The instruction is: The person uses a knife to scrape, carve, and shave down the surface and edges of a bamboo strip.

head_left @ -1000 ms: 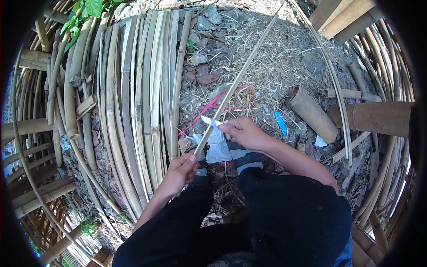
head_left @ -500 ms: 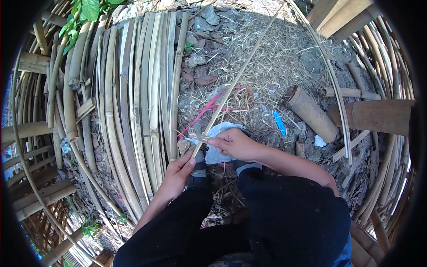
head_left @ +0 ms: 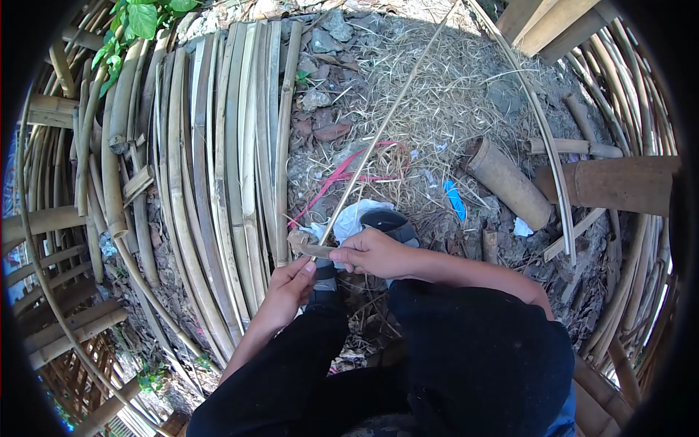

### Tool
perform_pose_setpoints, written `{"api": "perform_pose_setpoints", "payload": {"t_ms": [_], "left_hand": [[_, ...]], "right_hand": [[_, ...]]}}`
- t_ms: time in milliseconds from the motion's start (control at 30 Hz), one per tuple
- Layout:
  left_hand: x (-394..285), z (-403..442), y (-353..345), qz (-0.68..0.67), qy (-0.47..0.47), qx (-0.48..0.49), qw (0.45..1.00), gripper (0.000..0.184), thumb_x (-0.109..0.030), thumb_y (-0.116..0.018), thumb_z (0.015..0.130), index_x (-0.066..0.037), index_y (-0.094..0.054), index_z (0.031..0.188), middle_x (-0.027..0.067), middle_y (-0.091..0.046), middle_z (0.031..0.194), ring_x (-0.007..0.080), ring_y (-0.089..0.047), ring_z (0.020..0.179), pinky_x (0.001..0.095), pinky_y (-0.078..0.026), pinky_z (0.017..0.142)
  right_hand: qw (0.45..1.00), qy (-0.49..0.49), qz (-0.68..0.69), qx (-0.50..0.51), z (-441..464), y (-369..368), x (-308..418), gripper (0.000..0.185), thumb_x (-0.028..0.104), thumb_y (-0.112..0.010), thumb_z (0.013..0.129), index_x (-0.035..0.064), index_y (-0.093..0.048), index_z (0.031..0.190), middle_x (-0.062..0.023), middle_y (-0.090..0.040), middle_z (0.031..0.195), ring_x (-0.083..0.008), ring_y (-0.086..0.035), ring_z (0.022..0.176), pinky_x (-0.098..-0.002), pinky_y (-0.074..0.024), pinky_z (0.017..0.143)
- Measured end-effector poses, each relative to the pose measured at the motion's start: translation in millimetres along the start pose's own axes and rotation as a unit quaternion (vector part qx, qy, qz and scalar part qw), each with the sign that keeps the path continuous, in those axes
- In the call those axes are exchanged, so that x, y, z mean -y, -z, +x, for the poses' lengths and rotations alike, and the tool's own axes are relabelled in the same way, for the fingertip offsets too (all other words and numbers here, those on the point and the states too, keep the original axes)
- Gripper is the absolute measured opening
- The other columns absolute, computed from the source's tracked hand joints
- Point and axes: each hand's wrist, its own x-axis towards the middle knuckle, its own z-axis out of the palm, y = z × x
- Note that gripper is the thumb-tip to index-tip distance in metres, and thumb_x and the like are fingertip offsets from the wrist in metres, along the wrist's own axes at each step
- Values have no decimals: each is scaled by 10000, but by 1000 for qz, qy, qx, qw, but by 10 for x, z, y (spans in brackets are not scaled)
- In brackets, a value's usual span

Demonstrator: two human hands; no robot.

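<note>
A long thin bamboo strip (head_left: 378, 131) slants from my lap up to the top of the view. My left hand (head_left: 285, 293) is closed around its near end. Just above, my right hand (head_left: 371, 253) is closed on a knife; its flat blade (head_left: 313, 250) lies across the strip close to my left thumb. The knife's handle is hidden in my fingers. Under the strip, a white plastic sheet (head_left: 352, 216) lies on the ground by my feet.
Many split bamboo slats (head_left: 244, 146) lie side by side at the left. A thick bamboo piece (head_left: 510, 182) and a blue wrapper (head_left: 455, 199) are on the ground at the right. Pink twine (head_left: 338, 175) lies ahead. Another long strip (head_left: 542, 120) curves down the right side.
My right hand and the blade have moved down along the strip toward my left hand. The blade has turned from a bright angled face to lying nearly level.
</note>
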Motion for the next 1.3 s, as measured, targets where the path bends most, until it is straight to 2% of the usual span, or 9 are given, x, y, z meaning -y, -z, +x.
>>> {"api": "perform_pose_setpoints", "payload": {"t_ms": [400,467,500,633,733,800,867,1067,1300], "left_hand": [[-116,-7,-51,-3,-9,-6,1000,325,-376,-462,1051,-71,-571,1072,-40,-410,779,61,-333,614,215,-296,543],[-110,-20,-55,-2,-10,-1,1000,317,-377,-462,1051,-76,-557,1017,-37,-414,777,63,-337,615,217,-298,543],[-118,-34,-60,-2,-4,-5,1000,316,-378,-465,1050,-80,-541,980,-34,-417,776,65,-341,616,218,-302,543],[-20,-53,3,-8,-1,3,1000,321,-381,-471,1049,-84,-523,940,-26,-429,777,69,-353,616,222,-312,547],[-31,-38,-19,-30,4,5,1000,323,-386,-470,1049,-83,-521,947,-21,-442,788,70,-361,617,224,-321,550],[-61,-35,-42,-23,8,11,1000,327,-391,-467,1049,-83,-517,953,-17,-449,794,71,-366,620,224,-324,551],[-77,-43,-55,-15,12,17,1000,330,-396,-463,1049,-83,-514,959,-14,-455,801,71,-371,624,223,-327,553],[-73,-42,-48,-40,20,20,999,346,-407,-449,1052,-82,-503,947,-5,-465,807,72,-385,629,222,-336,549],[-98,-16,-60,-35,11,30,999,349,-404,-445,1054,-76,-502,948,-2,-463,798,74,-390,631,224,-353,554]], "right_hand": [[988,3,-116,-106,100,613,61,482,401,-637,972,-2,-679,711,-11,-528,538,-90,-465,503,-294,-379,486],[986,34,-52,-155,126,684,-17,478,390,-635,975,3,-674,698,-15,-532,544,-87,-458,491,-296,-361,471],[984,-6,-49,-172,104,796,20,413,364,-627,985,36,-634,735,23,-498,563,-47,-401,483,-233,-295,458],[958,-21,75,-277,96,1226,132,411,376,-579,1012,49,-593,763,49,-413,547,-45,-350,481,-220,-283,460],[980,4,42,-192,36,724,199,428,368,-597,1002,14,-602,762,18,-483,592,-50,-399,528,-236,-318,479],[994,55,-72,-66,-4,323,150,415,366,-608,996,16,-615,773,17,-508,622,-56,-430,563,-250,-348,509],[992,25,-116,35,-27,58,188,380,351,-633,988,19,-616,803,38,-493,653,-40,-419,615,-270,-354,536],[999,-24,1,27,75,260,0,373,340,-657,973,12,-645,795,34,-523,667,-50,-440,618,-253,-376,554],[1000,-15,-12,-7,65,414,50,411,389,-717,916,3,-688,778,2,-583,655,-80,-505,600,-267,-423,560]]}}
